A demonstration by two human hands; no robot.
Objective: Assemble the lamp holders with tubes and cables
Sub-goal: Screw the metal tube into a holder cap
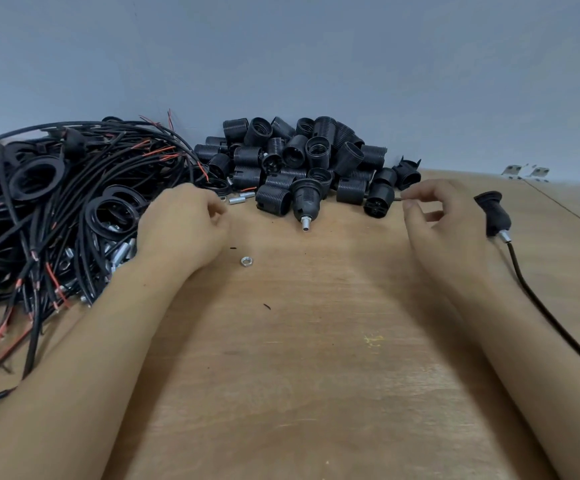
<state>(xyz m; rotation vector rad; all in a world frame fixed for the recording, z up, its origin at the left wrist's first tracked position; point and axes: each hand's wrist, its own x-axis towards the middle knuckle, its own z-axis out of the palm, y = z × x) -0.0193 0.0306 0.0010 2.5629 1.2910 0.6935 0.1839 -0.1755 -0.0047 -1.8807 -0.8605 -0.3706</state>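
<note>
Your right hand (434,216) pinches a thin wire end beside the holder pile (309,161) at upper centre, your left hand (184,226) curls, contents unclear, by the cable heap (56,209); feed that wire straight, don't kink it.

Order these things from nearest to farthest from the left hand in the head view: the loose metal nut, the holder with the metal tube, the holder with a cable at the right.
From the left hand:
1. Loose metal nut, just right of it.
2. Holder with the metal tube, centre, before the pile.
3. Holder with a cable, far right, beyond the right hand.
</note>
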